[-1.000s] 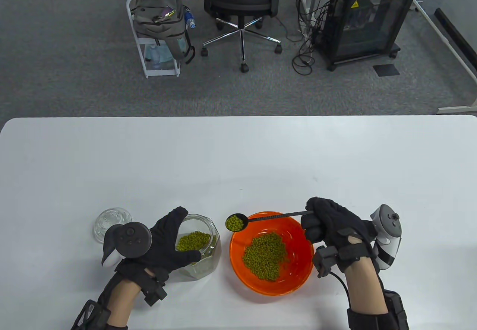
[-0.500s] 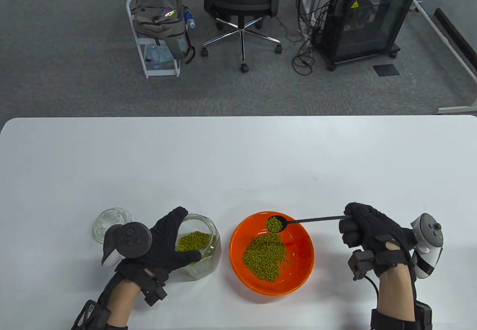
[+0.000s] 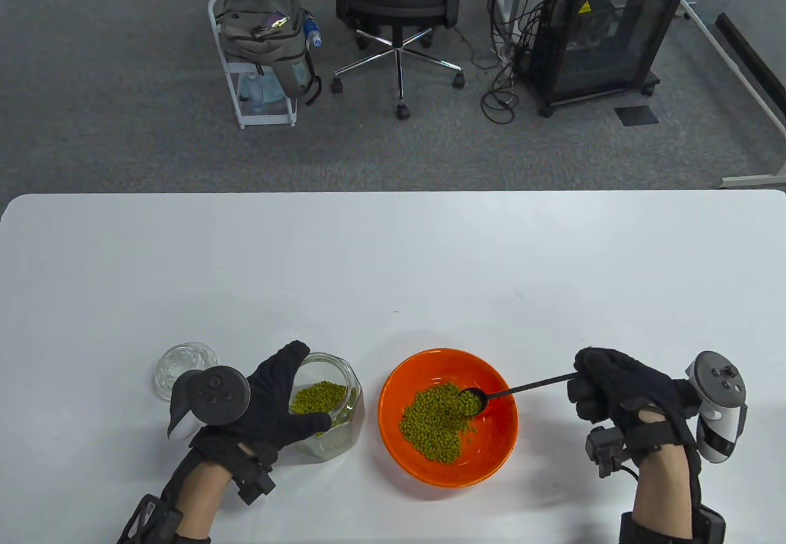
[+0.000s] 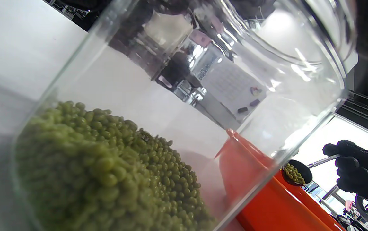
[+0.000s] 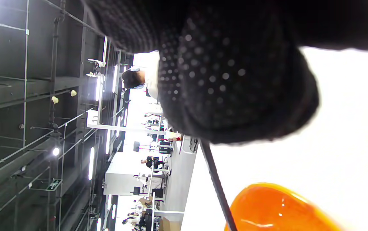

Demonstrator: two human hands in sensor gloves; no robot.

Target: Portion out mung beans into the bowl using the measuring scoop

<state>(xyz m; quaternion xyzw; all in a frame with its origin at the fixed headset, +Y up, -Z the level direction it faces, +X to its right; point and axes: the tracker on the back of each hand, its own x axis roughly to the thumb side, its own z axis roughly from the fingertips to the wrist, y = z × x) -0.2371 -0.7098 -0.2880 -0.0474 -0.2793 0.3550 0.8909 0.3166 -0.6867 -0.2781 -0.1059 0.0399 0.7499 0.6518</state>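
Observation:
An orange bowl (image 3: 497, 446) near the table's front edge holds a heap of green mung beans (image 3: 433, 424). My right hand (image 3: 605, 387) grips the thin black handle of the measuring scoop (image 3: 471, 401), whose bean-filled head dips low over the bowl's right half. In the left wrist view the scoop (image 4: 296, 173) shows tilted above the bowl (image 4: 261, 205). My left hand (image 3: 279, 403) wraps around the glass jar (image 3: 341, 430), which holds more beans (image 3: 318, 398). The right wrist view shows the handle (image 5: 217, 186) running down from my gloved fingers (image 5: 232, 86) toward the bowl (image 5: 280, 208).
A round glass lid (image 3: 179, 365) lies left of the jar. Behind the table stand an office chair (image 3: 399, 10), a small cart with a bag (image 3: 261, 46) and a black cabinet (image 3: 605, 28).
My right hand carried the full scoop rightward from the jar side across the bowl, then lowered and tilted it over the beans. The left hand and jar stayed put.

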